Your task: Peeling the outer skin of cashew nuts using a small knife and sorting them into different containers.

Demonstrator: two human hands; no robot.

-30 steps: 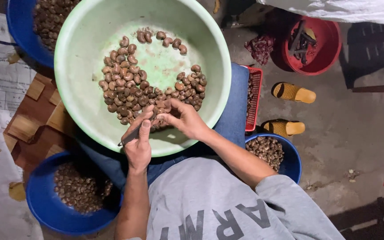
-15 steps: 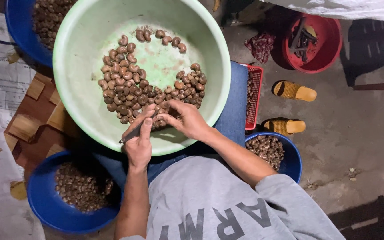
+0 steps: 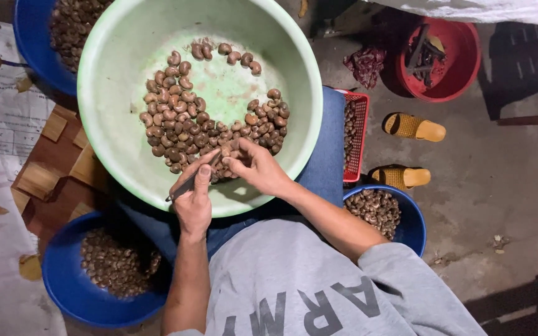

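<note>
Pinching one small brown nut [image 3: 228, 155] at the near edge of the heap, the right hand [image 3: 258, 167] grips its curved, hard-looking shell; it is probably light and prone to roll. The left hand [image 3: 194, 202] clasps a thin dark tool [image 3: 183, 188] beside it, over the smooth pale green basin [image 3: 104, 118]. Blue bowls [image 3: 63, 292] of nuts flank the basin.

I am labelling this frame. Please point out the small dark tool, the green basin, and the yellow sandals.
small dark tool [image 3: 183, 187]: head view, middle of its shaft.
green basin [image 3: 116, 146]: head view, bare inner wall, left side.
yellow sandals [image 3: 413, 129]: head view, upper sandal's strap.
</note>
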